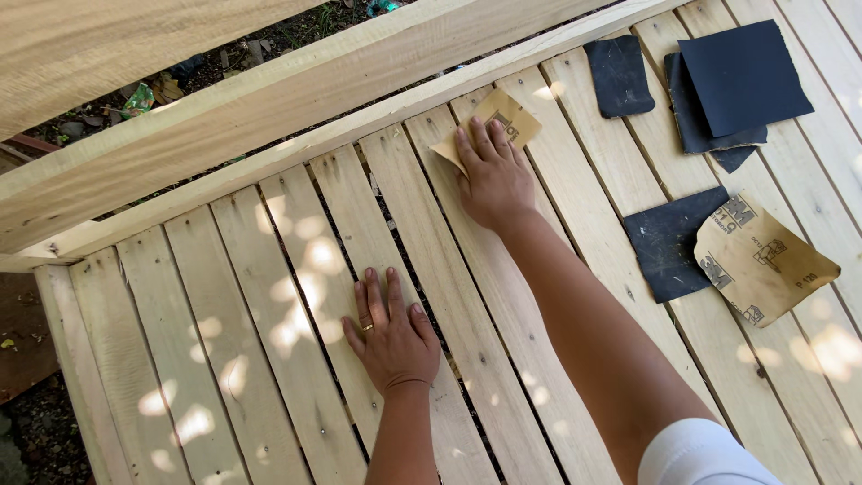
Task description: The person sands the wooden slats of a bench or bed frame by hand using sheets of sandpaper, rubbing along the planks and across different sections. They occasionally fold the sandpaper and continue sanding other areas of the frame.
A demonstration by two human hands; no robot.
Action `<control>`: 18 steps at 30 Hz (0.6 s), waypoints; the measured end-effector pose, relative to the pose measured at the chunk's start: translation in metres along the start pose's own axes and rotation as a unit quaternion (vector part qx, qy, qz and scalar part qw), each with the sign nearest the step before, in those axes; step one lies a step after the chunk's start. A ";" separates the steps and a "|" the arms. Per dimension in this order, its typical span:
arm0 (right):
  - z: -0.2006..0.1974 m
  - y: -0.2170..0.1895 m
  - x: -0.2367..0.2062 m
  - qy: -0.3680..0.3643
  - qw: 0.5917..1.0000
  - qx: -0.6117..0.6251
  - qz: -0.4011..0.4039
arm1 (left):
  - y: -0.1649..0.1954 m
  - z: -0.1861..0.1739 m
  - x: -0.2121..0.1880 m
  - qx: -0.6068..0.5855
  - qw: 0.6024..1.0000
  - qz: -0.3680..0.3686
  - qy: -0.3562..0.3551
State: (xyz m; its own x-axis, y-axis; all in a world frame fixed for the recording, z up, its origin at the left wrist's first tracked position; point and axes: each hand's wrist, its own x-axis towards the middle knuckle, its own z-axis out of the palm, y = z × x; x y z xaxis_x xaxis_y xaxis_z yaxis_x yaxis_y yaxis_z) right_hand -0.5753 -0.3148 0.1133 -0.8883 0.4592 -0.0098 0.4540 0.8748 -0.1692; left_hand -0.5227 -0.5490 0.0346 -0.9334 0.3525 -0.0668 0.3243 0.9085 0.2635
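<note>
Your right hand (494,180) covers most of the tan sandpaper sheet (503,121), so only its far corner shows. Dark sandpaper sheets (736,76) and a curled tan one (763,260) lie well apart to your right. Right fingers press flat on the sandpaper; your left hand (391,332) rests spread, holding nothing, on the slatted wooden surface (224,359).

Your slats (269,359) at lower left lie bare, with room to sweep. At the top, the rail (296,99) blocks travel just past your right hand (494,180). At right, sandpaper sheets (718,251) crowd the slats; between them and your forearm runs a bare strip.
</note>
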 end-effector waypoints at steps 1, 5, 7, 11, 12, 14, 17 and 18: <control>-0.006 -0.005 0.011 0.001 1.000 0.010 0.000 | 0.000 -0.001 0.000 -0.002 1.000 0.000 0.006; -0.009 0.007 -0.055 -0.010 1.000 -0.011 -0.021 | 0.001 -0.004 0.001 -0.009 1.000 0.012 0.015; -0.013 0.017 -0.122 -0.036 0.998 -0.043 -0.026 | 0.003 -0.005 0.001 -0.006 1.000 0.007 0.010; -0.002 0.030 -0.172 -0.076 0.996 -0.050 0.004 | 0.004 -0.004 -0.001 0.009 1.000 0.002 0.006; 0.001 0.030 -0.155 -0.060 0.997 -0.052 0.000 | 0.004 -0.003 0.000 0.013 1.000 0.007 0.010; 0.004 0.024 -0.095 -0.039 0.997 -0.065 -0.011 | 0.003 -0.001 0.000 0.019 1.000 0.002 0.002; 0.000 0.005 0.008 -0.017 1.000 0.013 -0.005 | 0.001 0.002 0.002 0.020 1.000 0.001 -0.002; -0.010 -0.005 0.025 0.007 1.000 0.023 -0.004 | 0.000 0.002 0.002 0.018 1.000 0.001 -0.004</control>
State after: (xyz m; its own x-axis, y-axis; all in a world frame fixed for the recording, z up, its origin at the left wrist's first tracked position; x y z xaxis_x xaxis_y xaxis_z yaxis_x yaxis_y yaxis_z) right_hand -0.5993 -0.3062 0.1233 -0.8910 0.4539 0.0055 0.4423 0.8709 -0.2143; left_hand -0.5243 -0.5475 0.0326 -0.9318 0.3554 -0.0734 0.3311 0.9154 0.2289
